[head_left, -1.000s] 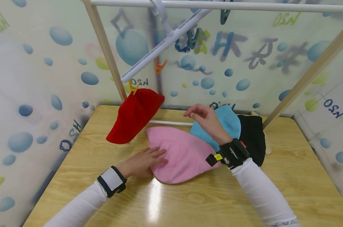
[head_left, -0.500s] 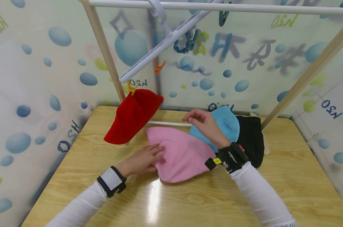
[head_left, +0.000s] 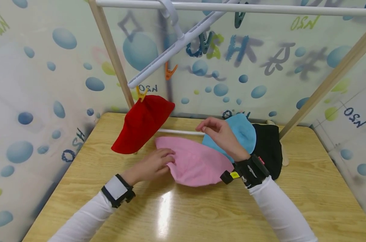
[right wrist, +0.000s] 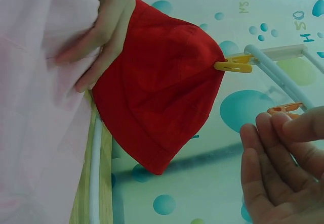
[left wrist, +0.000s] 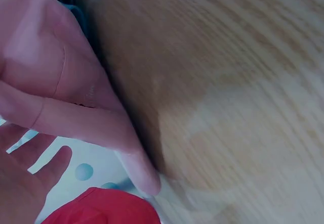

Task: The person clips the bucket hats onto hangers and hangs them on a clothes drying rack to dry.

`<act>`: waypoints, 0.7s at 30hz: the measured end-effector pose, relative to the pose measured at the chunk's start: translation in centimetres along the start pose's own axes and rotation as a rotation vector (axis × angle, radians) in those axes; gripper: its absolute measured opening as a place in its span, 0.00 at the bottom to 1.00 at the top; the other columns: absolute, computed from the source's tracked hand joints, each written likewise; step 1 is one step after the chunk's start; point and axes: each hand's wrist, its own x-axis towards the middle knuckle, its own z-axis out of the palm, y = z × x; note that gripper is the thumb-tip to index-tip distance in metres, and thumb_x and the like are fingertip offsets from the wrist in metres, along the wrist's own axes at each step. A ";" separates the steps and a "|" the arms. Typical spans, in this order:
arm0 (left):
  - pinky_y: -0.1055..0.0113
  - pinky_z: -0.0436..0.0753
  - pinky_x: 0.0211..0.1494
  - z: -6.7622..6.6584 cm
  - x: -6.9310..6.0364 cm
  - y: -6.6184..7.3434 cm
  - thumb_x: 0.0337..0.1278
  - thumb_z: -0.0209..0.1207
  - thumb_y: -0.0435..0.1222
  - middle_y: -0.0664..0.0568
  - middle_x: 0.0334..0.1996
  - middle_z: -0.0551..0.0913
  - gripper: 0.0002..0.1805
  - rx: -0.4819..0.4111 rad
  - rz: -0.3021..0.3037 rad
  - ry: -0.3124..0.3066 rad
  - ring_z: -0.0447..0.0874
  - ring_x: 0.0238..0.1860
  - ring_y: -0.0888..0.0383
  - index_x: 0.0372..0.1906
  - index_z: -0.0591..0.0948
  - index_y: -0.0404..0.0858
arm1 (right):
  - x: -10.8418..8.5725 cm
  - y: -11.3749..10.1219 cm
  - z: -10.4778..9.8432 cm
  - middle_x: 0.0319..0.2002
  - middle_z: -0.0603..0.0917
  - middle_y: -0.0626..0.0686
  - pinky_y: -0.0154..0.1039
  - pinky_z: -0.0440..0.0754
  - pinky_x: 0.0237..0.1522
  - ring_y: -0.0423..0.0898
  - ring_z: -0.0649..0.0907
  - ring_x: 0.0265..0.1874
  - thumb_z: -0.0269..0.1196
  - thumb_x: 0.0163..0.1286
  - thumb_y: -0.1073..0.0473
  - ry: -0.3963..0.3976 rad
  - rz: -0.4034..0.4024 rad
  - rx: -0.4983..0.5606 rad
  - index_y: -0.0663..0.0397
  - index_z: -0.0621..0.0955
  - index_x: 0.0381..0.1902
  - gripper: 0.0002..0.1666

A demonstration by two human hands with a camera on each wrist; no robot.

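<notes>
A pink bucket hat (head_left: pixel 198 164) lies on the table in the middle of the head view. At its left edge my left hand (head_left: pixel 151 164) pinches the brim cloth, and the near edge is lifted slightly; the thumb is hidden. My right hand (head_left: pixel 222 136) hovers in front of a light blue hat (head_left: pixel 244 132), fingers loosely bent around nothing, as the right wrist view confirms. A red bucket hat (head_left: pixel 143 124) hangs by a yellow clip (head_left: pixel 141 94) from a white hanger (head_left: pixel 170 45). To the right lies a black hat (head_left: pixel 267 151), partly beneath the blue one.
The hanger hooks over a white rail (head_left: pixel 276 8) between wooden posts (head_left: pixel 113 50). It also bears an orange clip (head_left: pixel 169 71) and dark green clips (head_left: pixel 238 19). A low white bar (head_left: pixel 181 132) runs behind the pink hat. Patterned walls (head_left: pixel 34 134) surround the wooden table (head_left: pixel 219 215).
My left hand has gone from lying flat on the pink hat to pinching its edge. The hat's near brim has risen and shifted away from me. My right hand has barely moved.
</notes>
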 end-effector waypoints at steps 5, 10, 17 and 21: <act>0.54 0.74 0.57 -0.5 0.2 0.1 0.57 0.62 0.29 0.41 0.48 0.80 0.11 -0.011 -0.007 0.048 0.77 0.51 0.47 0.45 0.81 0.33 | -0.4 -0.3 -0.2 0.41 0.82 0.57 0.45 0.76 0.53 0.50 0.80 0.45 0.54 0.73 0.66 -0.011 0.014 -0.022 0.63 0.80 0.41 0.08; 0.55 0.75 0.56 -1.1 0.5 0.1 0.60 0.60 0.29 0.44 0.47 0.80 0.12 -0.041 -0.057 0.091 0.77 0.50 0.48 0.48 0.80 0.32 | -0.7 -0.6 -0.4 0.41 0.83 0.57 0.49 0.75 0.54 0.49 0.81 0.44 0.54 0.73 0.67 -0.025 0.010 -0.040 0.63 0.81 0.41 0.09; 0.55 0.79 0.52 -2.0 1.1 0.1 0.63 0.58 0.30 0.44 0.47 0.82 0.14 -0.119 -0.190 0.198 0.80 0.47 0.50 0.52 0.78 0.32 | -1.0 -0.9 -0.7 0.42 0.82 0.59 0.43 0.76 0.53 0.50 0.80 0.44 0.54 0.73 0.67 -0.034 0.021 -0.047 0.64 0.80 0.41 0.08; 0.57 0.80 0.46 -2.6 1.7 0.0 0.64 0.56 0.30 0.46 0.44 0.83 0.13 -0.149 -0.251 0.289 0.79 0.41 0.53 0.53 0.78 0.33 | -1.0 -1.1 -0.7 0.42 0.83 0.57 0.43 0.76 0.53 0.49 0.80 0.44 0.54 0.73 0.66 -0.041 0.021 -0.058 0.62 0.80 0.42 0.08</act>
